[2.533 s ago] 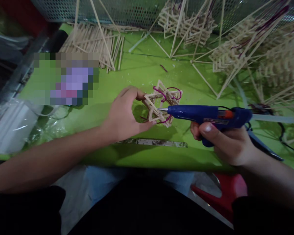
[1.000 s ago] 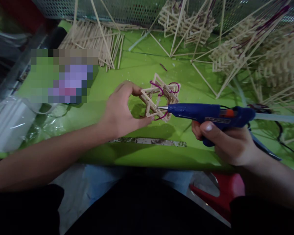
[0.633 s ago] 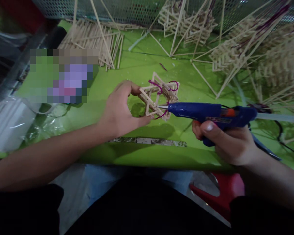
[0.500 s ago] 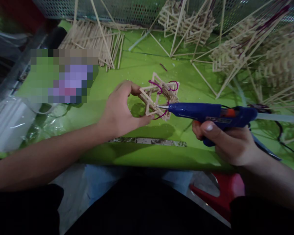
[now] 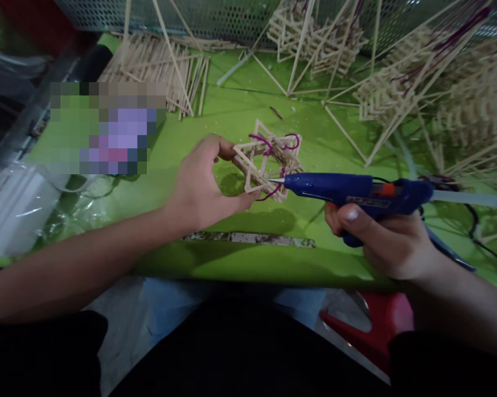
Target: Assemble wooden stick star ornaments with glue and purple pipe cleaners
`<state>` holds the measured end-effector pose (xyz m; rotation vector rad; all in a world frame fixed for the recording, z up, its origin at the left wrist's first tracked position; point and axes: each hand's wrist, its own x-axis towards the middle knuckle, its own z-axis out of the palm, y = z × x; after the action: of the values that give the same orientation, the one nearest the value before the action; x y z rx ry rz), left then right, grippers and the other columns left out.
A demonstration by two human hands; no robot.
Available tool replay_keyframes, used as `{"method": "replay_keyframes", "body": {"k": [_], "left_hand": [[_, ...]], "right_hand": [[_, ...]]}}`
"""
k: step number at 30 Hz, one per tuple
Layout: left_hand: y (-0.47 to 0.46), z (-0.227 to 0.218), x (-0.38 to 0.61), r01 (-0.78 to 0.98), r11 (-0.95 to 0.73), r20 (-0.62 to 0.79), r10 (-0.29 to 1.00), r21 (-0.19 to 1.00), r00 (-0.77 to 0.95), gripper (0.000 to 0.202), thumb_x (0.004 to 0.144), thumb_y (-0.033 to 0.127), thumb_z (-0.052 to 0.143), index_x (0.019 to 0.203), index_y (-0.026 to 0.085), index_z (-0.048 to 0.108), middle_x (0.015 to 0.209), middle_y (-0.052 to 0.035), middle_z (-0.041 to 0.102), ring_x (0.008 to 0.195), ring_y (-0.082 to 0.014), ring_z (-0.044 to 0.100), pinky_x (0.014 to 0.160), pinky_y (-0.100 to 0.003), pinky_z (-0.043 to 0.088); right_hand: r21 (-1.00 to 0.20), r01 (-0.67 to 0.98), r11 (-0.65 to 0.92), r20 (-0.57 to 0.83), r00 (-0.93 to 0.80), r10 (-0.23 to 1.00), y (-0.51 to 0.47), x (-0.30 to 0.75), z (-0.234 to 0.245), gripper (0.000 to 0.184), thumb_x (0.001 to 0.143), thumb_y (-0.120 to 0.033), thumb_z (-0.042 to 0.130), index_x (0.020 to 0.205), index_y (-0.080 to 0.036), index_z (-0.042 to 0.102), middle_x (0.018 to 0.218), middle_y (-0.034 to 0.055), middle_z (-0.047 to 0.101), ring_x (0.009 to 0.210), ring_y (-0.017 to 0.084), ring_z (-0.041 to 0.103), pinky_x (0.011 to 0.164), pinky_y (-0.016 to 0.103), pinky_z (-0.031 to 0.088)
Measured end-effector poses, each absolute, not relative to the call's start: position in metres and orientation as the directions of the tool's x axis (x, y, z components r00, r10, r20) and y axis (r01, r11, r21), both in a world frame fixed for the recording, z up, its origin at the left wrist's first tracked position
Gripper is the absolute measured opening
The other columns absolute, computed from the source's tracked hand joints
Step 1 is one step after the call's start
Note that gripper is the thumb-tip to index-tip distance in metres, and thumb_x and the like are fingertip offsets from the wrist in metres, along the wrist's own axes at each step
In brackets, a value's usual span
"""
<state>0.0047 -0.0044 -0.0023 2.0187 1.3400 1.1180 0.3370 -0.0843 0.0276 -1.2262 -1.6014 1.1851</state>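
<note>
Between the thumb and fingers of my left hand (image 5: 201, 182) is a star-shaped frame (image 5: 254, 165) of thin wooden sticks, with loops of purple cord on it. My right hand (image 5: 391, 237) is wrapped round the handle of a blue hot glue gun (image 5: 331, 188). The gun points left, and its metal nozzle meets the near side of the star frame, or lies just over it. A clear glue stick (image 5: 469, 198) juts from the back of the gun. Whether fresh glue is at the tip I cannot tell.
A metal strip (image 5: 252, 239) lies near the table's front edge. Loose wooden sticks (image 5: 161, 71) are spread at the back left. Stacked stick frames (image 5: 386, 94) stand at the back and right. A black cable (image 5: 475, 220) runs at the right. Clear plastic (image 5: 76, 212) lies at the left.
The star frame has shifted very slightly up and left with my left hand. The glue gun stays almost still, its nozzle at the frame's near side.
</note>
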Motion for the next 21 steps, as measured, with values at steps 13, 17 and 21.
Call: {"method": "replay_keyframes", "body": {"k": [13, 17, 21], "left_hand": [[-0.005, -0.006, 0.003, 0.538, -0.417, 0.362, 0.908, 0.732, 0.21, 0.076, 0.078, 0.086, 0.104, 0.115, 0.033, 0.064, 0.122, -0.0043, 0.083, 0.115, -0.0347, 0.083, 0.101, -0.058, 0.07], [-0.002, -0.011, 0.001, 0.538, -0.437, 0.382, 0.898, 0.721, 0.217, 0.079, 0.076, 0.088, 0.105, 0.116, 0.033, 0.065, 0.122, -0.0044, 0.083, 0.112, -0.0333, 0.082, 0.097, -0.056, 0.07], [0.0, -0.016, 0.001, 0.51, -0.494, 0.45, 0.866, 0.704, 0.218, 0.081, 0.072, 0.087, 0.108, 0.112, 0.031, 0.065, 0.117, -0.003, 0.083, 0.104, -0.0286, 0.08, 0.092, -0.054, 0.069]], "right_hand": [[-0.95, 0.263, 0.167, 0.091, -0.28, 0.956, -0.083, 0.339, 0.027, 0.031, 0.118, -0.051, 0.087, 0.098, -0.028, 0.079, 0.082, -0.0024, 0.071, 0.074, 0.018, 0.064, 0.083, 0.037, 0.06], [-0.956, 0.244, 0.162, 0.094, -0.27, 0.958, -0.083, 0.339, 0.025, 0.03, 0.12, -0.052, 0.085, 0.101, -0.029, 0.079, 0.084, -0.0024, 0.071, 0.075, 0.018, 0.065, 0.079, 0.036, 0.057], [-0.952, 0.265, 0.154, 0.085, -0.253, 0.964, -0.084, 0.339, 0.026, 0.038, 0.12, -0.058, 0.084, 0.098, -0.028, 0.078, 0.082, -0.0017, 0.071, 0.074, 0.018, 0.065, 0.071, 0.035, 0.052]]}}
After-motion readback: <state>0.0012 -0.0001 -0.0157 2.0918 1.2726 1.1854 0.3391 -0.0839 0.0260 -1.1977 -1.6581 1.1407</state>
